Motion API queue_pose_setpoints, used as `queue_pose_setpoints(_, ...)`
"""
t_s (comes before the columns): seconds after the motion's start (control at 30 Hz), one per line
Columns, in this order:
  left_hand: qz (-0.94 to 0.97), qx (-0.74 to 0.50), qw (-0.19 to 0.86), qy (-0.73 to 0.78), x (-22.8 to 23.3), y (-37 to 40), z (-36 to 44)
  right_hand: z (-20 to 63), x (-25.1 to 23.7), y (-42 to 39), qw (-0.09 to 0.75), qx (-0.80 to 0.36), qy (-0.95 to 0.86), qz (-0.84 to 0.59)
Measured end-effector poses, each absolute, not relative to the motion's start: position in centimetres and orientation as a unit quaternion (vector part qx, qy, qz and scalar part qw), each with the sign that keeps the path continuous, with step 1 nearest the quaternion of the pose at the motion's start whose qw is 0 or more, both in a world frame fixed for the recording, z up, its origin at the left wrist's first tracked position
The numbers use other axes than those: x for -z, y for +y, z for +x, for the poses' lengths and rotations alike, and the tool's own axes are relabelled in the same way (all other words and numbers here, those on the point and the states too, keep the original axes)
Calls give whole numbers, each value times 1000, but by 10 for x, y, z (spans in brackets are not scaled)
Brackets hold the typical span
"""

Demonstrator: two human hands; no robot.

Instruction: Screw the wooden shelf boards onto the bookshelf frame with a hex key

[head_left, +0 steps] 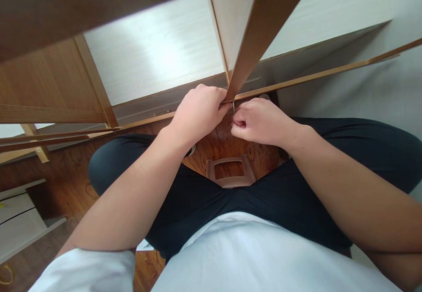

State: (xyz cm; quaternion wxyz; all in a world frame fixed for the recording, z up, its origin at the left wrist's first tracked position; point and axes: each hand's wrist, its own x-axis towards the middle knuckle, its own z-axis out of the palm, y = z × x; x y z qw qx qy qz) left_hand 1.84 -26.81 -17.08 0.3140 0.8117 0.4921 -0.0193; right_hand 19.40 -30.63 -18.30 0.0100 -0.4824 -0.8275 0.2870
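My left hand (201, 109) is closed at the lower end of a wooden upright (255, 37), its thumb and fingers against the joint with a thin wooden rail (296, 79). Just right of it, below the rail, my right hand (262, 123) is curled into a fist. A thin metal rod (234, 106) shows between its fingers and the underside of the joint; most of it is hidden, so its exact kind is unclear. Behind the rail lie pale white panels (154, 50) of a wooden cabinet.
A brown plastic stool (231, 181) stands on the wood floor (79, 195) between my legs. At left are a wooden door panel (49, 77) and a pale open box-like piece (20, 226). A dark wooden board (82, 6) crosses overhead, close to the camera.
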Motion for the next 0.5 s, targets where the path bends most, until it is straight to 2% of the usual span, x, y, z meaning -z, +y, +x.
queue_pose_setpoints(0.13,806,-28,320,497,172,-270,18,194,182,-306,-1,-294,-833,-468)
queue_pose_setpoints(0.5,805,-12,328,494,172,-268,16,194,181,-309,6,-289,-833,-472)
